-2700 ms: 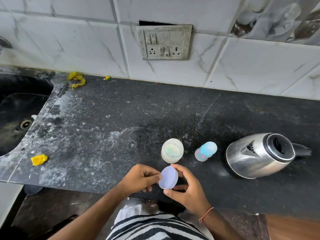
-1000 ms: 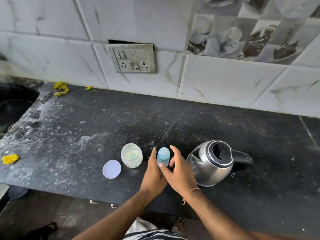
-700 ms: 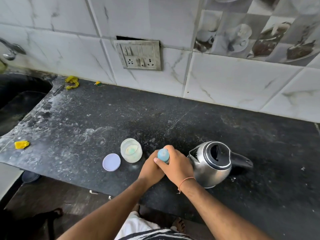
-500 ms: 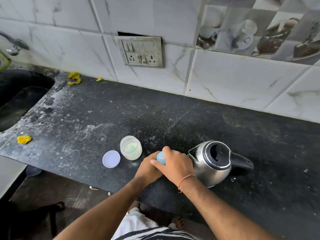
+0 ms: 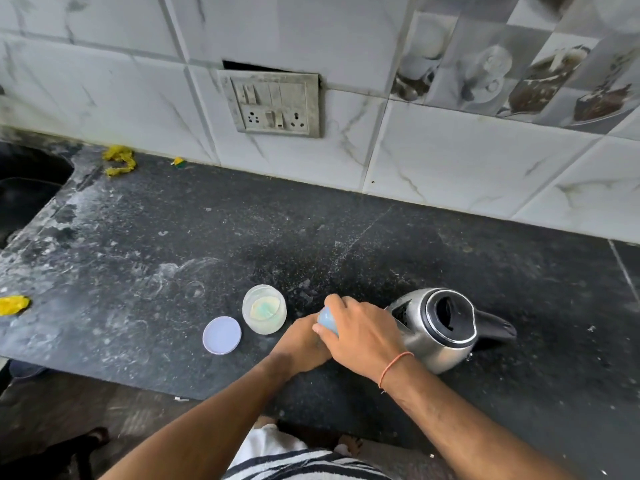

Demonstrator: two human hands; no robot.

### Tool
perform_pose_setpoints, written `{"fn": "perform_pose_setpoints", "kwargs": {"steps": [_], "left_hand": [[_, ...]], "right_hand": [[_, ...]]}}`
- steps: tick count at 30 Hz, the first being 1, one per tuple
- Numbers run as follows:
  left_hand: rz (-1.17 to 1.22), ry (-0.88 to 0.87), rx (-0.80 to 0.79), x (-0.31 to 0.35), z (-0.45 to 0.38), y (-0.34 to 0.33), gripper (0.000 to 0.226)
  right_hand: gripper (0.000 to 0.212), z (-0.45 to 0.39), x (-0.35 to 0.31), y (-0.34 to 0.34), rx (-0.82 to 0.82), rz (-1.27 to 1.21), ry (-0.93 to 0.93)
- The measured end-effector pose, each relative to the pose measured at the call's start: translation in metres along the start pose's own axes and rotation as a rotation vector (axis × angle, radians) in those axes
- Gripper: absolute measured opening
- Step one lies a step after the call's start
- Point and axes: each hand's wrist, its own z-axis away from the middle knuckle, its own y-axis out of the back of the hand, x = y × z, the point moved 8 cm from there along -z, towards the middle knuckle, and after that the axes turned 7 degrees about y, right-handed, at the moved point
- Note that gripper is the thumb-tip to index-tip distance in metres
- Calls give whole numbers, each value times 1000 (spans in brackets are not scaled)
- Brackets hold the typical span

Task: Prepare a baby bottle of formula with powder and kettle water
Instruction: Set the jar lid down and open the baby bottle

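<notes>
The baby bottle stands on the black counter, and only its light blue cap [image 5: 327,320] shows between my hands. My right hand [image 5: 360,336] is curled over the cap from above. My left hand [image 5: 301,344] wraps the bottle's body lower down, which hides it. Just left stands the open powder jar [image 5: 264,309], pale powder and a greenish scoop inside. Its lilac lid [image 5: 221,335] lies flat on the counter beside it. The steel kettle [image 5: 438,327] stands right of my hands, lid open, black handle pointing right.
A sink [image 5: 24,188] is cut into the counter at far left. Yellow scraps lie at the left edge [image 5: 14,304] and by the wall [image 5: 119,160]. A switch and socket plate [image 5: 273,105] sits on the tiled wall. The counter's front edge [image 5: 173,393] runs just below my wrists.
The lilac lid went from my hands to the counter. Both hands then moved right to the bottle and closed on it, the right one over the blue cap.
</notes>
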Motion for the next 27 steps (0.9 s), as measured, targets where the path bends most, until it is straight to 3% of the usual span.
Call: {"fn": "perform_pose_setpoints", "kwargs": {"steps": [3,6,9,11,13,19,25,27], "left_hand": [[22,25,-3,-4,-3,3,17],[88,52,-1,-14,-2,4,40],[90,41,-3,-27,2,3,57],[93,53,-10,-38,5,3,61],[110,68,-25,-48,8,5,62],[137,71,-52,-60,17,5,63],[124,69,-57,-61,17,9,63],[126,68,-65,-60,16,10,64]], "right_hand": [[39,-13,7,27,53,-125,-107],[33,-33,25,34,146,-339,-228],[46,-55,45,14,212,-524,-309],[65,-68,56,-4,232,-611,-354],[70,-78,63,-23,243,-644,-408],[51,-79,72,-79,314,-727,-562],[61,-78,81,-99,352,-653,-607],[75,-82,82,-100,342,-626,-579]]}}
